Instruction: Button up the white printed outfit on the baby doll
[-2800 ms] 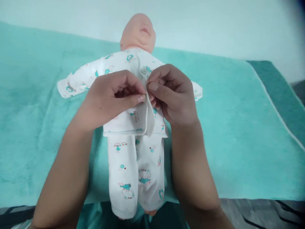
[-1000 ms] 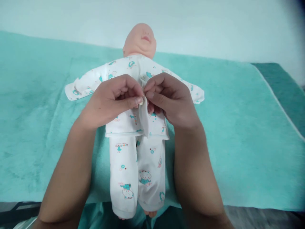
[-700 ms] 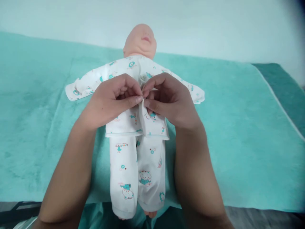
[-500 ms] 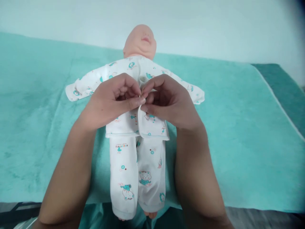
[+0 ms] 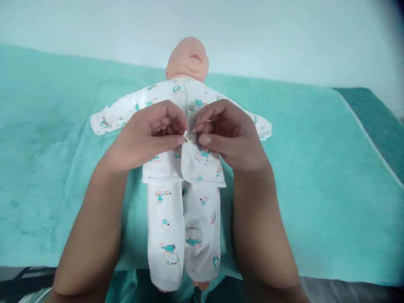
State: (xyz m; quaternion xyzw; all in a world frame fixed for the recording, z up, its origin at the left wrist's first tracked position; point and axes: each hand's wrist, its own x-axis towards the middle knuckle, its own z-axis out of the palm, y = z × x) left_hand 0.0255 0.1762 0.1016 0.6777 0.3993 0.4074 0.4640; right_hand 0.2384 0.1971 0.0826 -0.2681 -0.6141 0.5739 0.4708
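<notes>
A baby doll [image 5: 188,59] lies on its back, dressed in a white printed jacket [image 5: 205,168] and matching trousers [image 5: 166,231]. At the middle of the jacket front, the thumb and forefinger of my left hand [image 5: 153,132] pinch the front edge beside a pale round button [image 5: 190,137]. Just to the right of that button is my right hand [image 5: 225,134], its thumb and forefinger slightly apart with nothing visible between them. Another button [image 5: 190,107] shows higher up the front. My hands cover parts of the jacket's sides.
Under the doll a green cloth [image 5: 315,189] covers the table, with a darker green piece [image 5: 375,122] at the right. A pale wall [image 5: 284,38] rises behind. The doll's feet [image 5: 201,285] reach past the table's near edge.
My right fingers have drawn back a little to the right from the jacket edge, and the lower button now shows between my hands. The doll appears slightly lower in view.
</notes>
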